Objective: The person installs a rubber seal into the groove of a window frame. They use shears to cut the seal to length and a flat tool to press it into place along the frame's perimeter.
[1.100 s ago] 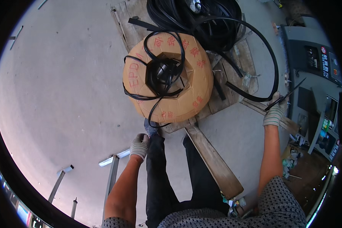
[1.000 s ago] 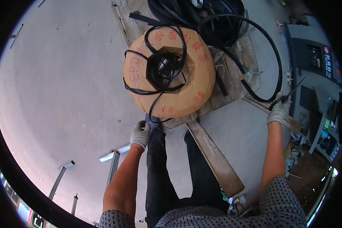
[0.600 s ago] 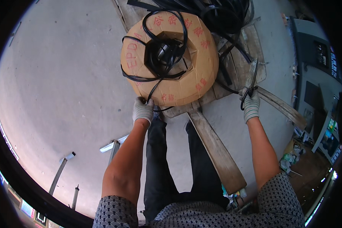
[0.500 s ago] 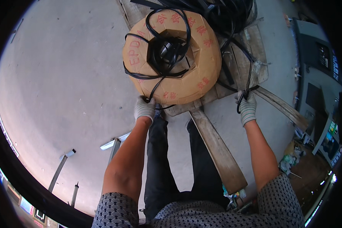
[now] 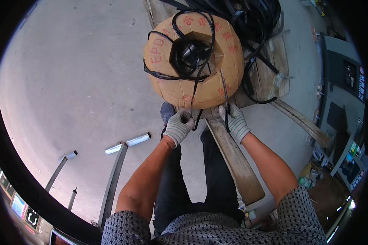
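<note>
A ring-shaped roll wrapped in brown cardboard [image 5: 208,90], with red writing, lies in front of me. Loops of thin black rubber strip [image 5: 212,41] trail from its middle hole over the wrapping. Below its near edge, my left hand [image 5: 179,127], in a white striped glove, pinches one of these lengths, which hangs in a small bend beside the fingers. Close by on the right, my right hand [image 5: 235,123], gloved the same way, is closed on another length of black strip [image 5: 227,118]. Part of that strip rises thinly over the cardboard; the fingers partly hide it.
Beneath the roll is a weathered wooden pallet [image 5: 280,61], with a heap of black strip [image 5: 255,20] at the back. A plank [image 5: 241,171] runs beside my right leg. Metal stands [image 5: 117,167] are at the left, a grey machine [image 5: 339,94] at the right.
My right hand has come inward from the right with its strip, close to my left hand. My left hand has moved right and slightly nearer. The view has shifted a little.
</note>
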Demonstrator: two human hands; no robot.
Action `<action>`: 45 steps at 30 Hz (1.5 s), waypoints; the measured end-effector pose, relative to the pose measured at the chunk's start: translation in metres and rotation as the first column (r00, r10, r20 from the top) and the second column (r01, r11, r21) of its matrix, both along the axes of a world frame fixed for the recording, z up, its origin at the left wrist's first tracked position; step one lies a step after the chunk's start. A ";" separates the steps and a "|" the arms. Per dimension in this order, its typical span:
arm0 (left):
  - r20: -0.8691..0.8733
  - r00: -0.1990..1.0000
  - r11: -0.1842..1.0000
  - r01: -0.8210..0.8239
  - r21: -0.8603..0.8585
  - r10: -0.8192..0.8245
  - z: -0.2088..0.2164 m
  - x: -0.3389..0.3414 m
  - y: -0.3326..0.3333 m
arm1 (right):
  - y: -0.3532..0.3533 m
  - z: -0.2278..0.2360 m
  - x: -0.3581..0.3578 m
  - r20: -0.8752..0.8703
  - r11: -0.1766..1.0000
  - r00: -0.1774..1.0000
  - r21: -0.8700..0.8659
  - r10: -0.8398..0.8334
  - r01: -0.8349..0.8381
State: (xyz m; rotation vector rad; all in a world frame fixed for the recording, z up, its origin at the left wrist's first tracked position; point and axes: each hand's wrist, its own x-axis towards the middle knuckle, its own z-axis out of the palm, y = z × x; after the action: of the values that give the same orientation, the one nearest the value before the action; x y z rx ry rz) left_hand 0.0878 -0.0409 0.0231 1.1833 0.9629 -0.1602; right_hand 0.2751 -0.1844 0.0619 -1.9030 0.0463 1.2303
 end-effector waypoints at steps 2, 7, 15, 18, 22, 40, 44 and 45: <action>0.071 0.997 0.998 0.041 -0.052 -0.038 0.031 -0.003 -0.020 | 0.027 0.023 -0.009 -0.250 0.995 0.964 0.006 -0.092 0.096; 0.142 0.944 0.952 0.305 -0.024 -0.298 0.111 -0.011 -0.047 | 0.057 0.100 -0.017 -0.388 0.960 0.897 0.087 -0.213 0.266; 0.307 0.920 0.966 0.260 -0.008 -0.245 0.208 -0.007 -0.032 | 0.043 0.282 0.026 -0.135 0.873 0.950 0.374 -0.281 0.312; 0.457 0.805 0.926 0.340 0.167 -0.378 0.244 0.023 -0.011 | 0.025 0.338 0.031 -0.106 0.836 0.974 0.499 -0.202 0.228; 0.647 0.757 0.859 0.267 -0.437 0.094 0.304 0.073 -0.007 | 0.023 0.407 0.006 -0.049 0.847 0.985 0.505 -0.165 0.167; 0.800 0.265 0.831 -0.325 -0.452 0.539 0.518 0.025 0.216 | -0.102 0.474 0.078 0.444 0.893 0.848 0.443 -0.290 0.073; 0.886 0.141 0.831 -0.437 -0.344 0.442 0.569 -0.036 0.241 | -0.098 0.499 0.120 0.546 0.840 0.746 0.542 -0.382 0.034; 0.895 0.114 0.841 -0.410 -0.354 0.432 0.578 -0.050 0.247 | -0.106 0.501 0.138 0.561 0.833 0.739 0.553 -0.374 0.002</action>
State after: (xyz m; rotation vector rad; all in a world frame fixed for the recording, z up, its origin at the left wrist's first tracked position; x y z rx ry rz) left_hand 0.0374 0.2057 0.6016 0.6662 0.0876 0.9942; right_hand 0.4130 -0.2906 0.5632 -1.6710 -0.4158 0.3115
